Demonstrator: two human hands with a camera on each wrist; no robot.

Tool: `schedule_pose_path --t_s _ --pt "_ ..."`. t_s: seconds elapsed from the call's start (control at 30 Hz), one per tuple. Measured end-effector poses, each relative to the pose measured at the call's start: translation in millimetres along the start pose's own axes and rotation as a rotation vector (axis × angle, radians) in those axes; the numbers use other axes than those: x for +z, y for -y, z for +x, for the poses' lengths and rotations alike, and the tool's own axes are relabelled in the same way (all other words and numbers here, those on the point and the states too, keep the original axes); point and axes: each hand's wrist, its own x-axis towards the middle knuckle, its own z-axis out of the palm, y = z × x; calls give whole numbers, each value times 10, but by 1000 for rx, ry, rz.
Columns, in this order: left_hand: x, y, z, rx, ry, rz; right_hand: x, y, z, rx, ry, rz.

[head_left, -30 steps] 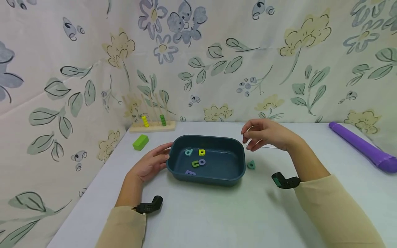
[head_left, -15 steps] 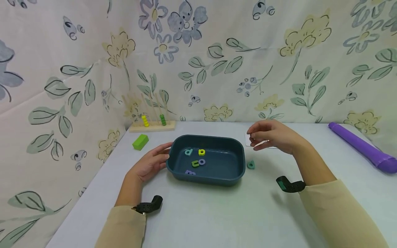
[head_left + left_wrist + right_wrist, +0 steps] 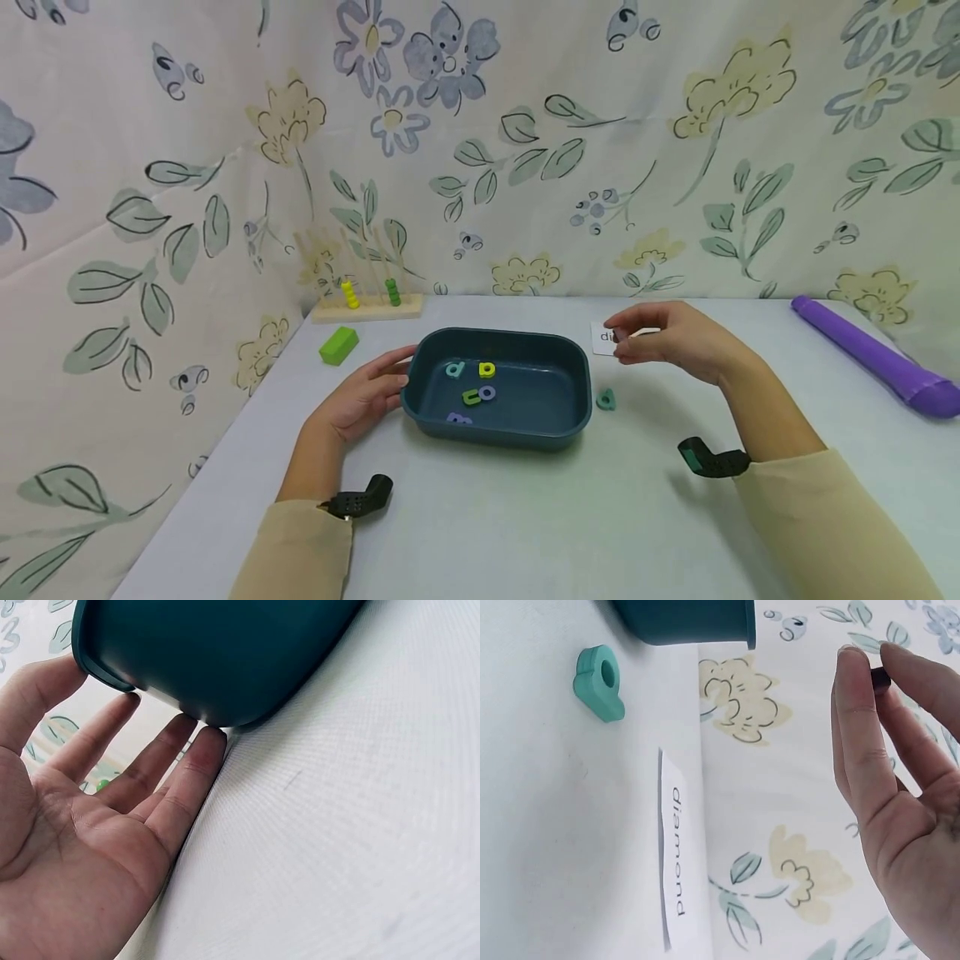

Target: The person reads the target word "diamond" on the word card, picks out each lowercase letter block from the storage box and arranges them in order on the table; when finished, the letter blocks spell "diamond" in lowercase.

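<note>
My left hand [image 3: 363,398] touches the left end of a dark teal tub [image 3: 497,435], fingertips low on its outer wall and thumb at the rim. Inside the tub lie several small letter pieces, among them a light blue d [image 3: 455,369], a yellow one [image 3: 487,369], a green one [image 3: 471,397] and a purple ring-shaped one [image 3: 487,392]. My right hand [image 3: 675,340] is raised over a white word card [image 3: 602,339], pinching a small dark piece [image 3: 881,680] between thumb and fingertips. Its shape is mostly hidden. The card reads "diamond" in the right wrist view.
A teal letter piece [image 3: 606,400] lies on the table just right of the tub. Back left are a wooden peg counter [image 3: 367,309] with yellow and green beads and a green block [image 3: 339,345]. A long purple object [image 3: 873,354] lies at far right. Floral cloth [image 3: 525,125] hangs behind.
My right hand has moved right and slightly toward me with the dark piece, uncovering the left part of the word card. The left hand and the tub have stayed put.
</note>
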Motion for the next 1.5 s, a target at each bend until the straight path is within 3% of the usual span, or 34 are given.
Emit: schedule_pose_path --t_s 0.27,0.47,0.73,1.1,1.5 --pt "3 -1 -2 2 19 -9 1 -101 -50 -7 -4 -4" --pt "0 -11 3 1 29 -2 15 -153 -103 -9 6 -78" --pt "-11 -66 2 -7 22 75 46 -198 -130 -23 18 -118" --pt "2 -122 -21 -46 20 95 55 -353 -78 63 35 -205" --pt "-17 -142 -25 -52 30 105 170 -496 33 110 146 -285"
